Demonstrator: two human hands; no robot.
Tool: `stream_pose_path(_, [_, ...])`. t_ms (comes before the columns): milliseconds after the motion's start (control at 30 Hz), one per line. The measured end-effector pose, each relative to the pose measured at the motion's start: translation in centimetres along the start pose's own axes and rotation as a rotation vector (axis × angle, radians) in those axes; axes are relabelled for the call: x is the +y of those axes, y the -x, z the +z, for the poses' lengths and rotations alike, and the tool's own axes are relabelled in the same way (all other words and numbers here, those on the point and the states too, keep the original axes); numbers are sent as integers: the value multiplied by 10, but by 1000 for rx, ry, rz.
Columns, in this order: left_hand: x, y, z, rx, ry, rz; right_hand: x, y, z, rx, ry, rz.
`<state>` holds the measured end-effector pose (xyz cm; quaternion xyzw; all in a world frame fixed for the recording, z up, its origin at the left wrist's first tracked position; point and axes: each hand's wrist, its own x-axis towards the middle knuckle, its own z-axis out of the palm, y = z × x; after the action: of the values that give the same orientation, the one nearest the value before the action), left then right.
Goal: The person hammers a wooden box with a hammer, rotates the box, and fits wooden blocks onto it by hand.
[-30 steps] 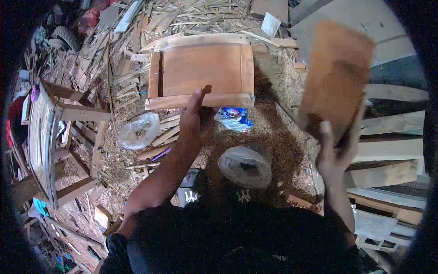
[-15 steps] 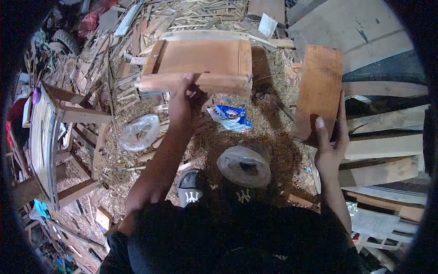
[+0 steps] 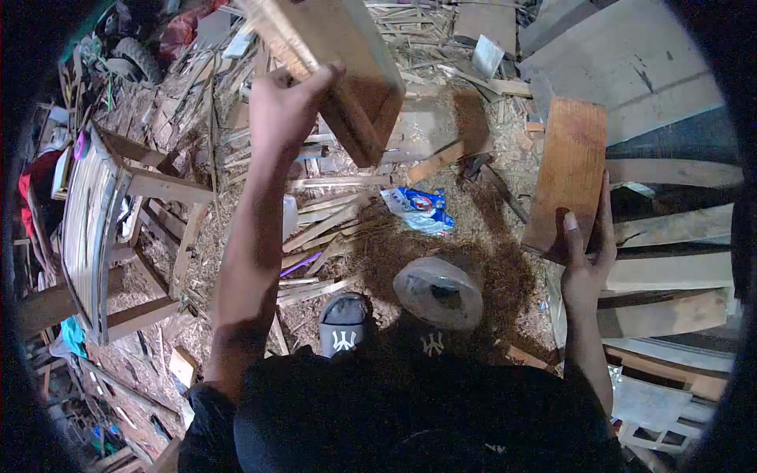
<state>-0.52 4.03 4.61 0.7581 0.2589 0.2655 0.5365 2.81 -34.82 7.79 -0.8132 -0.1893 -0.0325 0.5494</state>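
Observation:
My left hand is closed on the edge of a shallow wooden drawer-like box, which is raised and tilted at the top of the head view. The top frame edge cuts off its far end. On the right, my right hand grips the lower end of a flat reddish-brown wooden board, thumb on its face and fingers along its right edge. The board stands roughly upright, apart from the box. Beneath and between my hands, a blue and white plastic packet lies on the sawdust.
A clear plastic bag sits by my sandalled feet. Wood strips litter the floor. To the left stands a wooden frame with a slatted panel; curved planks and a large grey panel are at right.
My left hand has lifted the drawer-like box off the floor and tipped it, uncovering scraps beneath. The board in my right hand stays nearly the same; the view has shifted slightly.

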Motion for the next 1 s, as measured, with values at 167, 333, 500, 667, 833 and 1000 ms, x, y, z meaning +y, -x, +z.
stream_pose_path(167, [4,-6,5,-26,-251,48,34,-8,-5,-173,66,127])
stream_pose_path(333, [19,1,14,-127,-428,-71,192,9,-5,-394,73,391])
stream_pose_path(500, [-6,12,38,-122,-339,77,125,-2,52,-356,378,-129])
stream_pose_path(667, [-2,19,64,-148,-270,47,43,-2,154,-430,318,-398])
stream_pose_path(833, [20,36,76,-258,-291,17,38,-8,196,-537,83,-94])
stream_pose_path(1000, [-20,32,82,-438,-55,138,51,-5,201,-418,-187,191])
